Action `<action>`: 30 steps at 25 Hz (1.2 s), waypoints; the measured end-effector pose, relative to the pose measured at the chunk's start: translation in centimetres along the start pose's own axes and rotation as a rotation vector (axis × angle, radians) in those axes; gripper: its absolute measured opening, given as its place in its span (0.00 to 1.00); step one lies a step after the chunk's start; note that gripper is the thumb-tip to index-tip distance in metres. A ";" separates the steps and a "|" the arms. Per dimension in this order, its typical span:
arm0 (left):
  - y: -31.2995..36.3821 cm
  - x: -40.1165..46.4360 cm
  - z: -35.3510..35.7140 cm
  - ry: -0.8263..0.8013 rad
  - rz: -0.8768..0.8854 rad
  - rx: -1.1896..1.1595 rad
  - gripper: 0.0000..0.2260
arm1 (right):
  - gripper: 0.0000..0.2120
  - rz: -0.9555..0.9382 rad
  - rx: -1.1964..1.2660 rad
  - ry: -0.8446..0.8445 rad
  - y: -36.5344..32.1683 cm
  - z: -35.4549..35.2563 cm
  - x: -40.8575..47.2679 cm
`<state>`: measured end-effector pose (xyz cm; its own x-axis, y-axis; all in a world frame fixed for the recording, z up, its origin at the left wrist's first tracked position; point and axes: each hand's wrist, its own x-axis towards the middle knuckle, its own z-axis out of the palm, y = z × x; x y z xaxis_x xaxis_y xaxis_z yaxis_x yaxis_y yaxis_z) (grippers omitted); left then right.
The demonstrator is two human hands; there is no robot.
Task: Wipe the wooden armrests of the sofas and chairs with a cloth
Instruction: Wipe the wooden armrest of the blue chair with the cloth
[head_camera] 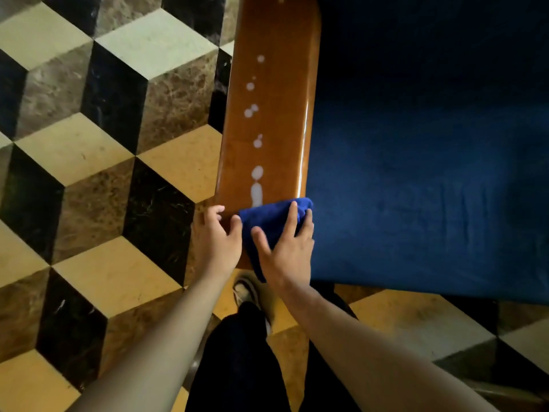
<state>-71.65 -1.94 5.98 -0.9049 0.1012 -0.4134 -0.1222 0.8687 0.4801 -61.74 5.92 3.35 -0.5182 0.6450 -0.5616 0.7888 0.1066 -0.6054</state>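
A glossy brown wooden armrest (276, 114) runs from the top of the view down toward me. A line of white drops and smears (257, 173) lies along its middle. A blue cloth (267, 221) is spread over the near end of the armrest, just touching the lowest smear. My right hand (285, 248) presses flat on the cloth with its fingers spread. My left hand (217, 236) grips the near left edge of the armrest beside the cloth, without touching it.
The dark blue seat cushion (430, 173) fills the right side next to the armrest. The floor (104, 173) is cube-patterned marble in cream, brown and black. My shoe (246, 289) and dark trouser legs (237, 361) stand just below the armrest's near end.
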 end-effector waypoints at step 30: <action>-6.7 15.7 -3.0 -0.575 -0.480 -0.376 0.38 | 0.41 -0.473 -0.803 0.190 -6.2 11.8 0.6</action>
<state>-86.31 -7.61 -1.40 -0.3832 0.0818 -0.9200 -0.6614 0.6710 0.3351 -70.88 -3.27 0.12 -0.8354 0.5065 -0.2132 0.5390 0.8309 -0.1381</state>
